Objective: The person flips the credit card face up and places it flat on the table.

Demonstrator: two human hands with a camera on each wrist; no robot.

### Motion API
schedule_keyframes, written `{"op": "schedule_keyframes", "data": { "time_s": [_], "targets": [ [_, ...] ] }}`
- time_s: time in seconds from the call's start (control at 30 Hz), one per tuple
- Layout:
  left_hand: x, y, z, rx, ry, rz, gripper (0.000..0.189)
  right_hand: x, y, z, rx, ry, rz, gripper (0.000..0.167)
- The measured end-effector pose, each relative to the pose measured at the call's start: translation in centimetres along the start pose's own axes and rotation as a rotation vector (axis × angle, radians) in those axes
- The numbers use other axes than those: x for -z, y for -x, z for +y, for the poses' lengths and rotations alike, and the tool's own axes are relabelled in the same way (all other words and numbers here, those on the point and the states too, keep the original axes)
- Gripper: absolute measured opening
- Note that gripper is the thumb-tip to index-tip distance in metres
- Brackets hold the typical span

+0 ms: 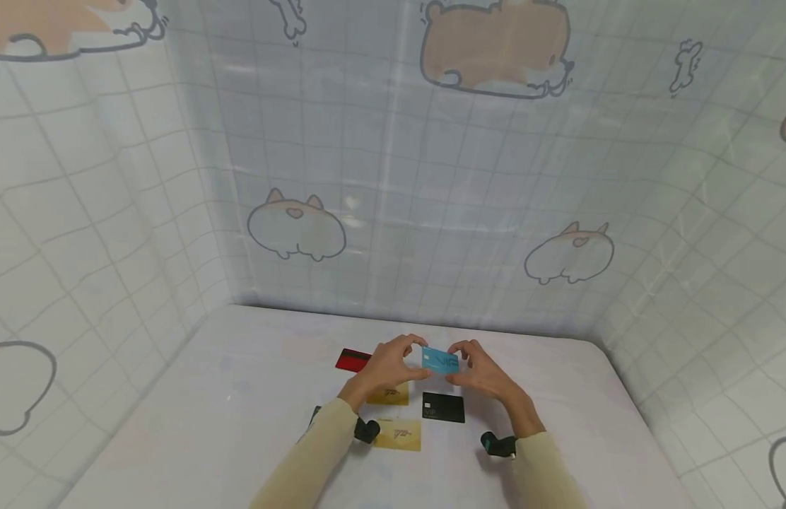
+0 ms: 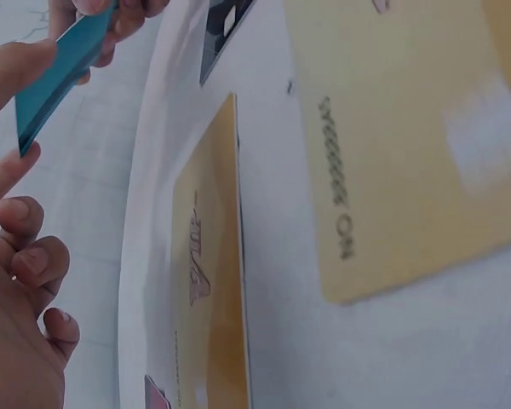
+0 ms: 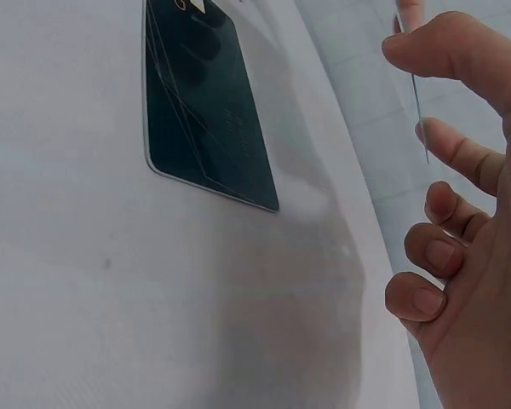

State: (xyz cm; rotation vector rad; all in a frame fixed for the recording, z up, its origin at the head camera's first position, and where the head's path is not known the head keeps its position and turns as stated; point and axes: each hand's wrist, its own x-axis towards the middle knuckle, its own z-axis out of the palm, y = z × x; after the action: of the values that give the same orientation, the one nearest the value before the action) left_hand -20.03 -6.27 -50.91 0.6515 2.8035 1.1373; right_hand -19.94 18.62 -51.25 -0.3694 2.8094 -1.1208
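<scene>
A blue VIP card [image 1: 440, 360] is held up above the white table by both hands. My left hand [image 1: 386, 364] pinches its left edge between thumb and index finger. At the opposite edge, the right hand [image 1: 485, 372] has thumb and index finger on it in the same way. The left wrist view shows the blue card [image 2: 64, 77] tilted. Seen almost edge-on in the right wrist view, the card [image 3: 419, 111] lies between the right thumb and index finger, with the other fingers curled in. Below the hands lies a black VIP card [image 1: 444, 410].
Two yellow cards, the upper one [image 1: 393, 396] and the lower one [image 1: 402, 437], lie left of the black card. Farther back is a red card [image 1: 351, 360], partly behind the left hand. A dark card edge [image 1: 315, 413] shows beside the left sleeve. Patterned curtains [image 1: 393, 268] enclose the table.
</scene>
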Motion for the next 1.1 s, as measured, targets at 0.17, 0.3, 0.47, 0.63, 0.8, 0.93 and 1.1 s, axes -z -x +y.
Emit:
{"op": "schedule_keyframes", "data": {
  "time_s": [0.17,0.3,0.47,0.63,0.8,0.93,1.1],
  "targets": [
    [0.1,0.2,0.1,-0.001,-0.079,0.001,0.057,0.4,0.1,0.1,0.001,-0.003,0.0,0.049],
    [0.1,0.3,0.0,0.003,-0.104,0.0,0.058,0.4,0.1,0.1,-0.001,-0.002,-0.009,0.05],
    [0.0,0.4,-0.1,0.008,-0.119,-0.01,0.059,0.3,0.1,0.2,0.002,0.012,-0.019,0.052],
    [-0.2,0.4,-0.3,0.005,-0.149,-0.015,0.059,0.1,0.2,0.4,0.01,0.027,-0.021,0.053],
    [-0.3,0.5,-0.3,-0.004,-0.193,-0.016,0.06,-0.1,0.2,0.5,0.011,0.042,-0.021,0.053],
    [-0.5,0.6,-0.2,0.002,-0.237,-0.041,0.059,-0.1,0.4,0.5,0.012,0.039,-0.029,0.053],
    [-0.9,0.6,-0.4,0.005,-0.288,-0.064,0.057,-0.3,0.6,0.5,0.008,0.067,-0.043,0.052]
  ]
}}
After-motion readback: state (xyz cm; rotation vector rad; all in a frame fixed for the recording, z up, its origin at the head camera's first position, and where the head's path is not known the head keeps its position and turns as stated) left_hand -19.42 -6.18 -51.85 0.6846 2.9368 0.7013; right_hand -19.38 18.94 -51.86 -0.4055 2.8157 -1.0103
